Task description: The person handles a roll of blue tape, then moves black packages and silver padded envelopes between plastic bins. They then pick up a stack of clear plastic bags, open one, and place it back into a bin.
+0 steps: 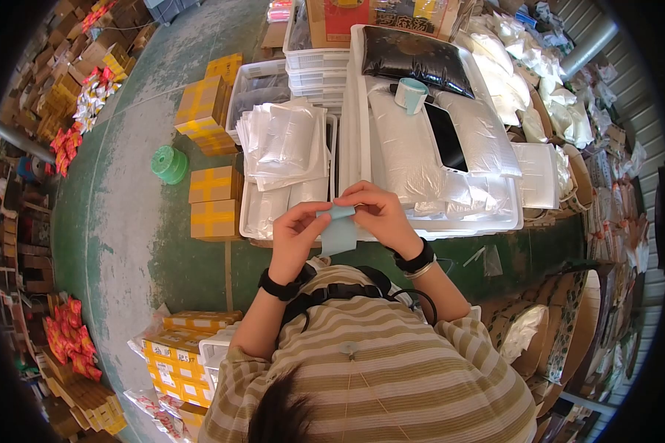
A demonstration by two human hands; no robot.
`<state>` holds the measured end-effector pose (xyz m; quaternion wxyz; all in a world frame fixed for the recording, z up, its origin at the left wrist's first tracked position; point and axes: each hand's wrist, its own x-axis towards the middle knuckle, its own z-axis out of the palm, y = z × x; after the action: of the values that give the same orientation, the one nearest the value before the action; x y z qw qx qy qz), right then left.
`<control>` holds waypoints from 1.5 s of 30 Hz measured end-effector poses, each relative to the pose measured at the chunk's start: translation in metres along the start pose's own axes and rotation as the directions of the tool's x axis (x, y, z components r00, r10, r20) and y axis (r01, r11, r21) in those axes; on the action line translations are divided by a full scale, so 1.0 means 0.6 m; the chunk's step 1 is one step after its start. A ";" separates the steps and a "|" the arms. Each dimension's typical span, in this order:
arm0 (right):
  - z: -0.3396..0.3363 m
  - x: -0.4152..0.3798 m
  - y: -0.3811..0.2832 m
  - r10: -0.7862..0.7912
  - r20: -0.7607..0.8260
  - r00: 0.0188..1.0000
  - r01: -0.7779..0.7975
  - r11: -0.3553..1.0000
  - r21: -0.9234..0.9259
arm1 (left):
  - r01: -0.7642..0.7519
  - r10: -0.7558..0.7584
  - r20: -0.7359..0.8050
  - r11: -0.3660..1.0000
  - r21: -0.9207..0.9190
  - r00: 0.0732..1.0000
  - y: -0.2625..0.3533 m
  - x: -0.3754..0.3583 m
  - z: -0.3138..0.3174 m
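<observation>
My left hand (295, 232) and my right hand (384, 215) are close together in front of my chest. Between them is a light blue strip (338, 236), pinched by the fingertips of both hands, its lower end hanging down. What is on its far side is hidden. Beyond my hands, a stack of flat silver pouches (284, 140) lies on a white crate. To its right, a roll of similar blue strip (411, 96) and a dark-screened phone or tablet (446, 136) rest on puffy silver bags (403, 148) in a white tub (462, 227).
A shiny black bag (417, 60) lies at the tub's far end. Taped cartons (213, 201) and a green twine roll (169, 164) stand on the floor at left. More yellow-taped cartons (174, 362) are behind me at left, an open cardboard box (569, 332) at right.
</observation>
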<state>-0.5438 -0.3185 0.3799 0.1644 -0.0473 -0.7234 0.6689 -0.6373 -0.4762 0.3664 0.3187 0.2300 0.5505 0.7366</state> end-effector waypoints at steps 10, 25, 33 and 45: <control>0.007 -0.006 -0.015 0.294 0.011 0.956 -0.293 0.947 0.135 | -0.030 0.028 -0.041 0.997 -0.067 0.999 0.011 0.003 0.016; 0.016 -0.008 -0.023 0.267 -0.020 0.964 -0.260 0.953 0.156 | -0.026 0.023 -0.048 0.997 -0.078 0.999 0.004 0.001 0.011; 0.010 -0.007 -0.003 0.037 -0.039 0.999 -0.040 0.995 -0.094 | 0.078 -0.079 -0.015 0.996 -0.053 0.997 -0.009 0.004 -0.011; 0.016 -0.009 0.002 0.196 -0.056 0.979 -0.195 0.981 0.016 | 0.012 -0.012 -0.006 0.999 0.041 1.000 -0.017 0.001 -0.005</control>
<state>-0.5417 -0.3289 0.3774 0.1189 -0.1366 -0.7065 0.6841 -0.6379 -0.4758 0.3556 0.3166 0.2309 0.5677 0.7240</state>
